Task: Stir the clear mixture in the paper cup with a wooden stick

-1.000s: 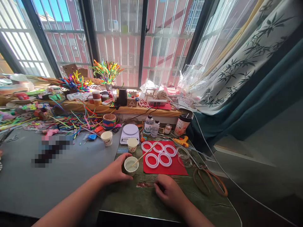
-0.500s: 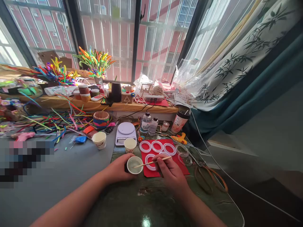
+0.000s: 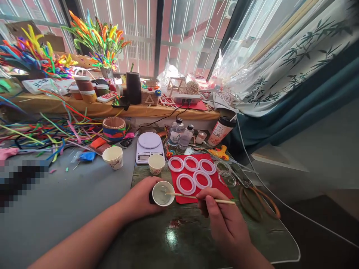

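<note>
My left hand (image 3: 146, 200) is wrapped round a paper cup (image 3: 163, 204), tilted so that its mouth faces me. Clear liquid (image 3: 161, 193) shows inside. Between the fingers of my right hand (image 3: 221, 216) is a thin wooden stick (image 3: 224, 201), whose far tip dips into the liquid. Just beyond my hands, several pale ring-shaped molds (image 3: 186, 184) lie on a red sheet (image 3: 179, 200). Another paper cup (image 3: 156, 164) stands behind the held one, in front of a white kitchen scale (image 3: 150, 141).
Stacked paper cups (image 3: 113, 157) stand on the left. Two clear bottles (image 3: 175, 133), a takeaway cup (image 3: 221, 131) and a yellow glue gun (image 3: 220, 152) are at the back. Scissors (image 3: 260, 198) and clear rings (image 3: 227, 178) lie right. Colourful pipe cleaners (image 3: 56, 130) cover the far left.
My right hand has moved right and nearer, drawing the stick partly back while its tip stays in the cup. The camera view has tipped down and closer. My left hand keeps hold of the cup.
</note>
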Available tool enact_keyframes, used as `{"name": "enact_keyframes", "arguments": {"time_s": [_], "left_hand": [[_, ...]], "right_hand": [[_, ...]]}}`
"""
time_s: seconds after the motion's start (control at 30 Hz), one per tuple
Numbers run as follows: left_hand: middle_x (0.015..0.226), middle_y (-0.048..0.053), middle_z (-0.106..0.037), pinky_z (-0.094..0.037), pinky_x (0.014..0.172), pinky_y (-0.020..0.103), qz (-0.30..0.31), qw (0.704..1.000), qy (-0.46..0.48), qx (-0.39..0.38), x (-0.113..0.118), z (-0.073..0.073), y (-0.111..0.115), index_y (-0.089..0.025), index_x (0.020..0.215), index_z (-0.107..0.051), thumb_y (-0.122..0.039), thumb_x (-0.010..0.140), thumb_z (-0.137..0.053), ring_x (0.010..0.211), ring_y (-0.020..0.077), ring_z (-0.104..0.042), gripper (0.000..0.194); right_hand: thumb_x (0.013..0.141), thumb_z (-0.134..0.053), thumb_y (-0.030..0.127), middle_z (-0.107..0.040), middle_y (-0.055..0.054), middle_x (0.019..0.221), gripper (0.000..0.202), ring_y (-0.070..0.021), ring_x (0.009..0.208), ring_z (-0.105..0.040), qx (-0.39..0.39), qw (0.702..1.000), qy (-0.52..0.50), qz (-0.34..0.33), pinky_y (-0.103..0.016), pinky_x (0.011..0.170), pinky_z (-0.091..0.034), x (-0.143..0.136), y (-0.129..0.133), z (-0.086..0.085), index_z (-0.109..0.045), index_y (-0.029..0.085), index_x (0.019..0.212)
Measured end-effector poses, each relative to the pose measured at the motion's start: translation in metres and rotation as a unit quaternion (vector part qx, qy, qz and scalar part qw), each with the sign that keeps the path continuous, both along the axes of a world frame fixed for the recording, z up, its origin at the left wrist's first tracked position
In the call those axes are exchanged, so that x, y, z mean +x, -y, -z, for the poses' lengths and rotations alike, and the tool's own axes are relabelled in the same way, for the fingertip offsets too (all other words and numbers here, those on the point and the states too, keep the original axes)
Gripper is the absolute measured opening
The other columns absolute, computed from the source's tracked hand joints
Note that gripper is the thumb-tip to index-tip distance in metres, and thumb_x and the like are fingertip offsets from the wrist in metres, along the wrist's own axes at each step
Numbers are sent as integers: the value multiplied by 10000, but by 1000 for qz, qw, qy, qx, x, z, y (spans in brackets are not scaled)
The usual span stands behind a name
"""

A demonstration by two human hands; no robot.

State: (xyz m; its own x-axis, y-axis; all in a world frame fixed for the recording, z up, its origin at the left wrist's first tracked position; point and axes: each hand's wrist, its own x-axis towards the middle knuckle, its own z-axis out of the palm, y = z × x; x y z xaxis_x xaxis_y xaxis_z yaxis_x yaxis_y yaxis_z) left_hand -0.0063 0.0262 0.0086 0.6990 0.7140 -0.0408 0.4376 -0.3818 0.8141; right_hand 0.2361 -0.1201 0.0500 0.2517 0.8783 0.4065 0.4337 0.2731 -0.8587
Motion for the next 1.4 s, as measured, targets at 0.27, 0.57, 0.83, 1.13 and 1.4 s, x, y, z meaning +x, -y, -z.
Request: {"name": "enact_keyframes", "arguments": {"time_s": [0.27, 0.57, 0.83, 1.13, 1.4], "left_hand": [[1333, 73, -797, -605, 1064, 454, -1, 1000, -4, 5, 1, -1, 0, -274, 1293, -774, -348, 725, -1008, 1227, 370, -748, 619], [1256, 63, -811, -620, 1040, 452, -16, 1000, -17, -3, 1, -6, 2, -261, 1241, -753, -371, 720, -998, 1156, 351, -766, 587], [1218, 37, -822, -637, 1011, 437, -15, 1000, -9, 4, 1, -5, 2, -274, 1206, -747, -397, 741, -974, 1107, 336, -788, 533], [1276, 75, -820, -621, 1061, 464, -12, 1000, -17, -18, 1, -8, 0, -255, 1241, -732, -402, 743, -964, 1151, 349, -769, 569], [1279, 73, -820, -615, 1059, 466, -12, 1000, -17, -23, 1, -9, 0, -260, 1236, -733, -410, 735, -957, 1160, 354, -763, 569]], "right_hand": [[1175, -581, 555, -735, -60, 804, 419, -206, 664, -699, -4, 998, -62, 31, -294, 561, -606, -5, -1, 7, -803, 239, 1012], [1181, -584, 517, -764, -82, 862, 393, -215, 697, -721, 26, 997, -68, 41, -308, 585, -638, -10, 7, 20, -833, 243, 1051], [1163, -608, 564, -742, -73, 815, 405, -210, 671, -706, 13, 990, -129, 59, -308, 560, -638, -15, 7, 23, -815, 235, 1048], [1166, -609, 572, -730, -51, 807, 392, -200, 677, -711, 5, 985, -154, 72, -299, 561, -625, -11, 7, 28, -789, 238, 1069], [1143, -636, 594, -718, -55, 813, 406, -204, 682, -705, 1, 981, -175, 85, -298, 549, -624, -11, 4, 27, -793, 228, 1061]]}}
